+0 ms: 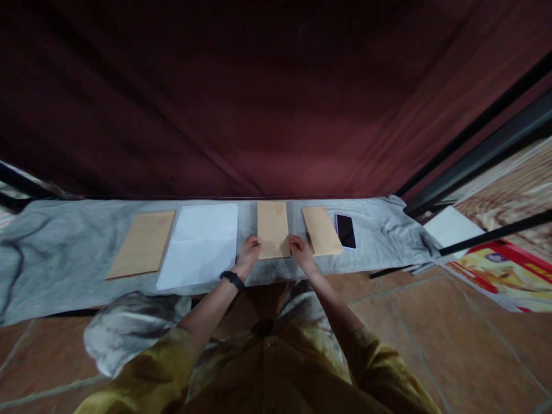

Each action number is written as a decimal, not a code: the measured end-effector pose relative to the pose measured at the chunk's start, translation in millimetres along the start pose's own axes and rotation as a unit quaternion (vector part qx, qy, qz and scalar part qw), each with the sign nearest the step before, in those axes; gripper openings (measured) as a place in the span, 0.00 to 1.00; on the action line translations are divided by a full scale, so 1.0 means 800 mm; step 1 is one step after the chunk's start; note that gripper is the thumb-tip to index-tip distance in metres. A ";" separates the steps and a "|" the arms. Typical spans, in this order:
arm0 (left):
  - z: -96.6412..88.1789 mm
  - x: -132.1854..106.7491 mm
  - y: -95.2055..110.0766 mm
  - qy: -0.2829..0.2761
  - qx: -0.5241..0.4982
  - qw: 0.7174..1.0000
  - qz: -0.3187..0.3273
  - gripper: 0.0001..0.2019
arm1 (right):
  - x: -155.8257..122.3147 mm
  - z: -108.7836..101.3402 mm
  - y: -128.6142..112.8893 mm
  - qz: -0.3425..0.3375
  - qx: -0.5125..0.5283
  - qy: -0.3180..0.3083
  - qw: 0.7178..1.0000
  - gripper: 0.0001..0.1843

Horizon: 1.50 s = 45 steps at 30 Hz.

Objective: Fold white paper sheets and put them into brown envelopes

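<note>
A tan envelope (272, 227) lies lengthwise on the grey cloth (56, 247) in front of me. My left hand (249, 252), with a black band on the wrist, pinches its near left corner. My right hand (301, 248) pinches its near right corner. Both hands are closed on the envelope's near edge, which rests on the cloth.
A second tan envelope (321, 230) and a black phone (345, 230) lie to the right. A white sheet (199, 244) and a larger tan envelope (143, 244) lie to the left. Dark red fabric (259, 98) hangs behind. Printed paper (500, 270) lies on the tiled floor at right.
</note>
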<state>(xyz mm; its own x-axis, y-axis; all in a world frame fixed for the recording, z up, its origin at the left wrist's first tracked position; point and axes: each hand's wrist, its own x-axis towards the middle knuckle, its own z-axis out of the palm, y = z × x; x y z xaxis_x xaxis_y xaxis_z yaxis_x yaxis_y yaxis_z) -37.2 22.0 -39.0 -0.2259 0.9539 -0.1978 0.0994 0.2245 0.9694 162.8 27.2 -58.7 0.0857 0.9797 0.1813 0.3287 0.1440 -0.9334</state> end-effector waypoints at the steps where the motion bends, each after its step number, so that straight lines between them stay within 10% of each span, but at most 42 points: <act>1: 0.000 0.001 -0.003 0.007 0.007 1.000 -0.005 0.09 | -0.009 -0.002 0.000 -0.002 -0.007 -0.003 1.000 0.15; 10: -0.001 0.003 -0.009 0.061 0.099 0.993 0.007 0.11 | -0.058 -0.019 -0.008 -0.158 -0.182 -0.147 0.959 0.13; 20: -0.030 -0.058 -0.026 -0.048 0.244 0.929 0.274 0.10 | -0.047 -0.012 -0.011 -0.152 -0.260 -0.140 0.943 0.10; 38: -0.017 -0.062 -0.006 -0.009 0.447 0.848 0.284 0.09 | -0.052 0.007 -0.012 -0.124 -0.309 -0.088 0.939 0.06; 45: -0.006 -0.092 -0.033 -0.127 0.462 0.797 0.367 0.25 | -0.053 0.010 -0.013 -0.106 -0.290 -0.067 0.949 0.08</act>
<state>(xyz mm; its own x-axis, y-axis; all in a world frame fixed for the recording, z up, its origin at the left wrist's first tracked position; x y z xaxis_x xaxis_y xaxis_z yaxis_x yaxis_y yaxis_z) -28.3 -55.1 -49.7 0.4137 0.8792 0.2365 0.8126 -0.4737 0.3395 148.5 -14.5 -59.1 -0.1474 0.9518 0.2690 0.7912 0.2767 -0.5453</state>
